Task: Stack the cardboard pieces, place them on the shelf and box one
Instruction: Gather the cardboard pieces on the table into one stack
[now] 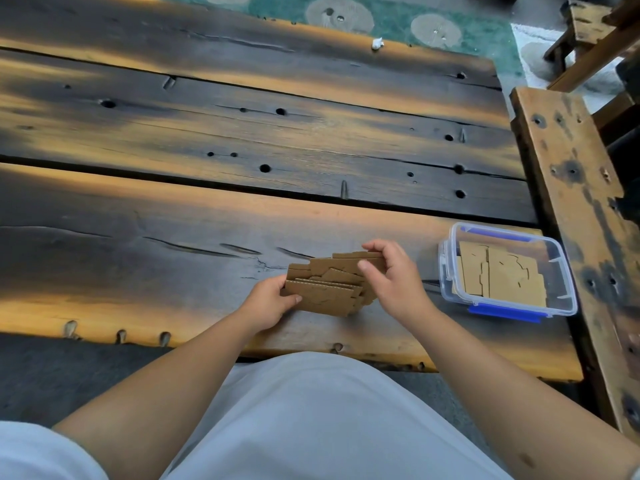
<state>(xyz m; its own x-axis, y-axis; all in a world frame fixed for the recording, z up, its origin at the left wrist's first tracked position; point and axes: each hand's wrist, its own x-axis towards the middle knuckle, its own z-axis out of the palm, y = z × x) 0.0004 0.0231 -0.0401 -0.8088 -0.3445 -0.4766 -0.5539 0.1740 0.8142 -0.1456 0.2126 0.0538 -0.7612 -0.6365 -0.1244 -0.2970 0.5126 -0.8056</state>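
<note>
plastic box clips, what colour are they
Blue clips on the clear plastic box, seen in the head view.

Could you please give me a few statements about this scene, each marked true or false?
1. Both hands hold the cardboard stack. True.
2. The box is empty. False: cardboard lies inside it.
3. The box sits to the right of the right hand. True.
4. A lid covers the box. False: it is open on top.
5. The left hand rests flat on the table. False: it grips the stack's left end.
</note>
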